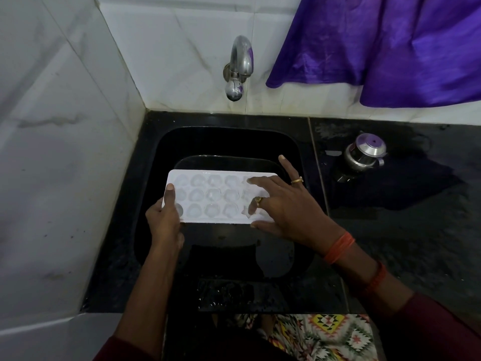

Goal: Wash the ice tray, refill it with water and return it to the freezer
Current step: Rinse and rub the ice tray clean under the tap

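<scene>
Left grip [164, 217] clasps the ice tray [216, 198] end over the sink [166, 152]; we find right grip [282, 204] spread-fingered upon it.

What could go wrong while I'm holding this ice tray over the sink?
The ice tray is held over the sink, gripped only at one end by the left hand; the right hand, pressing the other end, could tip it. It sits nearer than the tap, so water might miss it and splash the counter.
</scene>
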{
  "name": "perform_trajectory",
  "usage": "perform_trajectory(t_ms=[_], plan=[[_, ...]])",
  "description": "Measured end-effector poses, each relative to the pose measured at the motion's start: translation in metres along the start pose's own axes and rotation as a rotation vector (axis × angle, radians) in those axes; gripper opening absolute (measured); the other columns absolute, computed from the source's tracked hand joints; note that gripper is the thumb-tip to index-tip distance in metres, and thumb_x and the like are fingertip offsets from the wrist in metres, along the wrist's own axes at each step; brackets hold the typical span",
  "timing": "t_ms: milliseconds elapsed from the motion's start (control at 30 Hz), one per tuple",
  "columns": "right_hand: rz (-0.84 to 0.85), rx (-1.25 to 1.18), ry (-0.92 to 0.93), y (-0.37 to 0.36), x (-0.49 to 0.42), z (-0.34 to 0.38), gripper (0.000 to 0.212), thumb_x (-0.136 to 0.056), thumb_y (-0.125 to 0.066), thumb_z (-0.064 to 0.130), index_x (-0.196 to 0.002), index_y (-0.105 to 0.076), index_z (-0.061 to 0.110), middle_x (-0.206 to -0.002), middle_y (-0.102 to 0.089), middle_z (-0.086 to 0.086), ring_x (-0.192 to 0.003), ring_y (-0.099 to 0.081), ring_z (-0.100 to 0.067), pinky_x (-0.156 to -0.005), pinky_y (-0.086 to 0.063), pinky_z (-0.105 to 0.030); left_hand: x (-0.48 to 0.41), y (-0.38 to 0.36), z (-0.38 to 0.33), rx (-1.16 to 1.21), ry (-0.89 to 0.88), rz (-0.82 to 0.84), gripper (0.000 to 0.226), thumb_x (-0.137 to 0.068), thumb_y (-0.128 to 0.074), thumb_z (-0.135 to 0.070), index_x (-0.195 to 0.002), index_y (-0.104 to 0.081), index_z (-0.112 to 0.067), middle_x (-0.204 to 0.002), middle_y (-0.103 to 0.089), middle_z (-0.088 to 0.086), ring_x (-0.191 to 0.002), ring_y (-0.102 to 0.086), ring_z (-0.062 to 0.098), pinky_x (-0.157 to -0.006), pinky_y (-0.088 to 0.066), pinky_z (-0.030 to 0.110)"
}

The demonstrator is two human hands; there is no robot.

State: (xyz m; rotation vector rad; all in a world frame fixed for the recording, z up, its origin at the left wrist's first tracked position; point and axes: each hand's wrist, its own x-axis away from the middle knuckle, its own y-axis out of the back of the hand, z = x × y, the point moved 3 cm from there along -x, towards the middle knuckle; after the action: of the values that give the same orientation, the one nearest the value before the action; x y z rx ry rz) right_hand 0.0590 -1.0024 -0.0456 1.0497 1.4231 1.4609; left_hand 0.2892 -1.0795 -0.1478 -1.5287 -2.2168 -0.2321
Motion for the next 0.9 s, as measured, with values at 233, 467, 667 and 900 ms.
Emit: perform_trajectory(t_ms=[233,467,667,900], plan=[[-0.052,-0.025,-0.093,0.000,-0.003,-0.007,0.048,-0.092,-0.037,0.063,-0.120,-0.067,0.036,-0.143,-0.050,0.004,-0.124,-0.055,-0.014,-0.123,0.006,-0.052,0.000,0.003,-0.001,0.004,0.011,0.000,0.029,-0.094,-0.068,-0.039,-0.081,-0.070,-0.012,-0.071,-0.075,-0.004,-0.066,-0.073,0.014,-0.054,-0.057,0.029],[-0.001,0.067,-0.060,-0.007,-0.009,-0.005,0.040,-0.095,-0.044,0.050,-0.118,-0.070,0.030,-0.151,-0.043,-0.002,-0.138,-0.041,-0.017,-0.122,0.007,-0.053,0.002,0.004,-0.003,0.002,0.000,0.002,0.030,-0.094,-0.068,-0.038,-0.080,-0.069,-0.012,-0.069,-0.074,-0.004,-0.065,-0.073,0.012,-0.054,-0.057,0.028],[-0.039,0.052,-0.059,-0.008,-0.015,-0.002,0.029,-0.089,-0.055,0.045,-0.106,-0.075,0.032,-0.144,-0.051,-0.003,-0.131,-0.048,-0.019,-0.123,0.003,-0.055,0.003,0.004,-0.005,0.002,-0.012,0.013,0.029,-0.094,-0.068,-0.038,-0.081,-0.070,-0.012,-0.070,-0.075,-0.005,-0.065,-0.073,0.012,-0.054,-0.057,0.027],[-0.170,0.005,-0.068,-0.002,-0.016,-0.003,0.020,-0.079,-0.069,0.046,-0.086,-0.079,0.029,-0.128,-0.062,0.001,-0.116,-0.060,-0.017,-0.122,-0.004,-0.056,0.005,0.002,-0.006,0.002,-0.021,0.014,0.029,-0.094,-0.067,-0.038,-0.080,-0.070,-0.012,-0.068,-0.075,-0.007,-0.063,-0.073,0.010,-0.053,-0.057,0.026]])
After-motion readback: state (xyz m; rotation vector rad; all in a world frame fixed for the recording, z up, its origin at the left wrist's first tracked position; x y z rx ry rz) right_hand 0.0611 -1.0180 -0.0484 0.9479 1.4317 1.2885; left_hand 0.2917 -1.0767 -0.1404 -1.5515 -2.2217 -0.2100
